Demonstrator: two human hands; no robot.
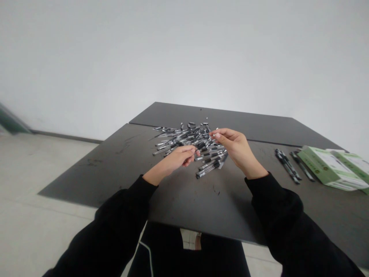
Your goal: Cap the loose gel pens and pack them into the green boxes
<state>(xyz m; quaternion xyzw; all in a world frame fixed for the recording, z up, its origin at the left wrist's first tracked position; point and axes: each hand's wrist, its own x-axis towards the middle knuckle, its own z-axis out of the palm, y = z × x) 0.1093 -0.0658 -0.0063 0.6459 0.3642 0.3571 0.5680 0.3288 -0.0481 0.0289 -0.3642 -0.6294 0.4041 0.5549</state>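
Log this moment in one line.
left hand: at pen pile, grip unclear | right hand: at pile, grip unclear | right: pens beside green-white boxes | dark table

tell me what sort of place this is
Probably a plain workroom or small assembly area: a dark table with a heap of pens on it, green-and-white boxes towards the right, and a pale wall behind.

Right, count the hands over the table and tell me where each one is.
2: the left hand at the near side of the pen pile, the right hand at its right side. Both show plainly.
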